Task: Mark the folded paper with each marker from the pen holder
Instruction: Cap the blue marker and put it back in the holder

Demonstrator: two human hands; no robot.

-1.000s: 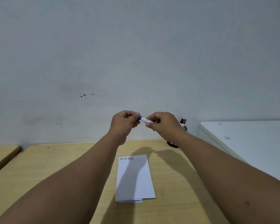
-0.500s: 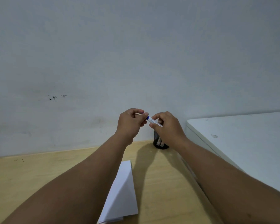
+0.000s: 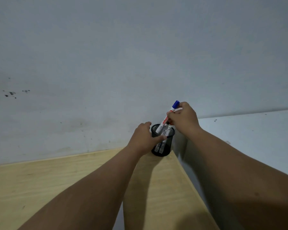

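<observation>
While gripped, marker (image 3: 167,119) cap-up, tilted right.

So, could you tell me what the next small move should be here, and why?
Probably lower the blue-capped marker fully into the pen holder and release it. The right hand holds it capped and tilted, its lower end already inside the rim, while the left hand steadies the holder.
</observation>
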